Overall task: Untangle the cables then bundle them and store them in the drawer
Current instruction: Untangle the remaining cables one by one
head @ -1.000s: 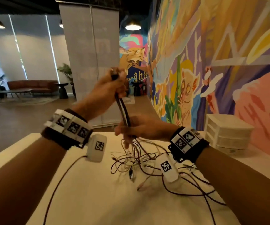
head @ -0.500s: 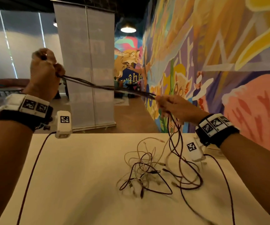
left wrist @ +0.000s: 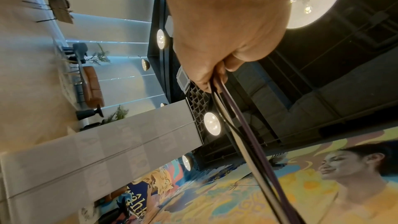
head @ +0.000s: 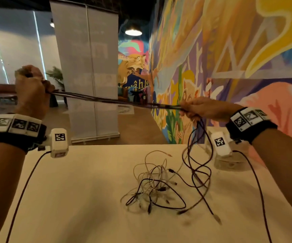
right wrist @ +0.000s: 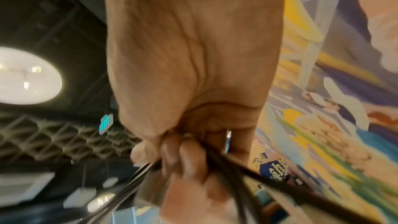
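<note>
Several dark cable strands (head: pixel 117 101) run taut between my two raised hands above the table. My left hand (head: pixel 31 86) grips one end at the upper left; its wrist view shows the fist (left wrist: pixel 217 67) closed round the dark and white strands (left wrist: pixel 243 134). My right hand (head: pixel 197 109) grips the same strands at the right, fingers (right wrist: pixel 185 156) curled round the cables (right wrist: pixel 269 181). From the right hand the dark cables (head: pixel 197 165) hang down to the table in loops. A tangled pile of white and dark cables (head: pixel 154 183) lies on the table.
The white table (head: pixel 82 199) spreads below both arms. A white plastic drawer unit (head: pixel 236 160) stands at the table's right, partly behind my right wrist camera. A painted wall runs along the right. Wrist-camera leads trail down each forearm.
My hands have drawn far apart, the left swinging up and to the left, so the cables are stretched taut. Since half a second ago the right hand has dropped a little and slid further right.
</note>
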`<state>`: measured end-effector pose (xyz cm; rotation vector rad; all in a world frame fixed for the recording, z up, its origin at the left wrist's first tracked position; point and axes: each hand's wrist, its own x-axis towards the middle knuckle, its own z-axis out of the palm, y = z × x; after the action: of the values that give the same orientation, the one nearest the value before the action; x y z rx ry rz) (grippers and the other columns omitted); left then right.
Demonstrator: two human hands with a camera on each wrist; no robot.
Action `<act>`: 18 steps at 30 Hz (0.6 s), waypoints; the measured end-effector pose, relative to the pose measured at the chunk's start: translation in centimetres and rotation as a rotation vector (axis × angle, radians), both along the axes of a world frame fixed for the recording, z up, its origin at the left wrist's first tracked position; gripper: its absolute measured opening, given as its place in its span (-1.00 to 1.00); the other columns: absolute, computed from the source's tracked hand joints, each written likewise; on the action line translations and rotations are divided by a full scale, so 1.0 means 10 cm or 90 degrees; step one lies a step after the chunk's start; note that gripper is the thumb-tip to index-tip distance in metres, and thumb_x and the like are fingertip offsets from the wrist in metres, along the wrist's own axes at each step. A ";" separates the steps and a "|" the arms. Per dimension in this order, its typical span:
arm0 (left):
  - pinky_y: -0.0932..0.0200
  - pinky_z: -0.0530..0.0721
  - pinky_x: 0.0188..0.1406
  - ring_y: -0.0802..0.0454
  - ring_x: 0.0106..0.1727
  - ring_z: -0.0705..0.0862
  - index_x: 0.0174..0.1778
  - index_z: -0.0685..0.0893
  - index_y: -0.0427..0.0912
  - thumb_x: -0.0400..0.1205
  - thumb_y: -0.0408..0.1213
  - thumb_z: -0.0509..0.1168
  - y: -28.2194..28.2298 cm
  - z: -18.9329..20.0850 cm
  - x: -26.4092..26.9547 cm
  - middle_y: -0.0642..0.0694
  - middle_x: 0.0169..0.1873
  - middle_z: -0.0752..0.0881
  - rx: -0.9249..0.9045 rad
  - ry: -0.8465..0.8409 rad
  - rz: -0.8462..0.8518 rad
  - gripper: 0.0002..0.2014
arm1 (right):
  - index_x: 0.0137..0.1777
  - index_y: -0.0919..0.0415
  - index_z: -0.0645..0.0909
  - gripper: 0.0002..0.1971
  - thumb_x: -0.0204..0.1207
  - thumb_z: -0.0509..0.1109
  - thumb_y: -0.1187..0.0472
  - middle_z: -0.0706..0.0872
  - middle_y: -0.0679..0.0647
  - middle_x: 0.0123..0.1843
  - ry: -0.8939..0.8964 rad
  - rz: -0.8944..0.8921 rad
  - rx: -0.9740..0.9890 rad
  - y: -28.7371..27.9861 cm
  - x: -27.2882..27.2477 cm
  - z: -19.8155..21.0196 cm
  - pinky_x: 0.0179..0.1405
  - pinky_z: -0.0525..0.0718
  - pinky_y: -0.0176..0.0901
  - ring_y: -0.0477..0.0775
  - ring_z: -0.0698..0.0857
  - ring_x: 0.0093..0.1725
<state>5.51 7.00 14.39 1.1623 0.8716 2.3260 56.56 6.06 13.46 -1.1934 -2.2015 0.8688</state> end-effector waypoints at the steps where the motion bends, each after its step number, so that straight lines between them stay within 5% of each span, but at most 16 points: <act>1: 0.14 0.57 -0.42 0.13 -0.49 0.46 -0.06 0.43 -0.10 0.54 -0.57 -0.02 0.01 -0.01 0.02 0.02 -0.37 0.46 -0.003 -0.010 0.004 -0.72 | 0.06 0.32 0.66 -0.46 0.74 0.26 -0.24 0.41 0.01 -0.32 -0.050 0.014 -0.050 0.00 0.01 -0.04 -0.21 0.69 -0.12 0.01 0.50 -0.36; 4: 0.31 0.64 -0.39 0.22 -0.56 0.54 -0.02 0.42 -0.14 0.67 -0.55 0.01 0.03 -0.05 0.09 0.07 -0.33 0.44 -0.037 -0.014 0.075 -0.79 | 0.01 0.33 0.64 -0.49 0.84 0.21 -0.16 0.49 0.06 -0.34 -0.131 0.006 -0.037 -0.03 0.06 -0.10 -0.20 0.70 -0.14 -0.01 0.58 -0.37; 7: 0.30 0.67 -0.42 0.21 -0.35 0.61 0.31 0.47 -0.07 0.80 -0.46 0.10 0.06 -0.30 0.32 0.09 -0.18 0.59 -0.038 -0.068 0.074 -0.75 | 0.08 0.31 0.68 -0.49 0.79 0.26 -0.20 0.46 0.19 -0.19 0.083 -0.061 0.173 0.06 0.15 0.00 -0.23 0.55 -0.11 -0.01 0.50 -0.34; 10: 0.20 0.62 -0.41 0.15 -0.28 0.58 0.48 0.56 -0.05 0.88 -0.13 0.28 -0.06 -0.63 0.97 0.04 -0.13 0.63 -0.151 0.194 0.008 -0.74 | 0.00 0.12 0.65 -0.61 0.84 0.25 -0.18 0.46 0.16 -0.21 0.023 -0.013 0.193 0.08 -0.06 -0.12 -0.22 0.47 0.06 0.07 0.45 -0.29; 12: 0.18 0.64 -0.23 0.15 -0.15 0.64 0.53 0.56 0.06 0.79 0.15 0.32 -0.22 -0.74 1.50 0.04 -0.02 0.64 -0.173 0.405 -0.118 -0.57 | 0.01 0.17 0.63 -0.61 0.88 0.23 -0.13 0.51 0.06 -0.28 -0.055 0.009 0.198 0.07 -0.31 -0.29 -0.26 0.54 0.05 0.03 0.51 -0.33; 15: 0.20 0.68 0.01 0.18 0.09 0.68 0.64 0.49 0.23 0.57 0.43 0.38 -0.27 -0.81 2.07 0.14 0.20 0.65 -0.188 0.713 -0.184 -0.26 | 0.02 0.27 0.62 -0.61 0.90 0.22 -0.05 0.56 -0.04 -0.35 -0.002 0.012 0.184 0.04 -0.56 -0.38 -0.32 0.60 -0.09 -0.02 0.57 -0.38; 18: -0.05 0.81 0.01 0.10 -0.04 0.76 0.23 0.74 0.16 0.43 0.67 0.25 -0.14 -0.86 2.25 0.09 0.01 0.81 -0.173 0.877 -0.117 -0.26 | 0.06 0.32 0.69 -0.60 0.87 0.29 -0.05 0.55 -0.06 -0.39 0.081 0.021 0.151 0.00 -0.60 -0.36 -0.35 0.56 -0.11 0.01 0.54 -0.40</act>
<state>27.97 5.60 5.80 2.5282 1.2919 0.9388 50.53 6.07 9.86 -0.9652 -2.1554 0.6546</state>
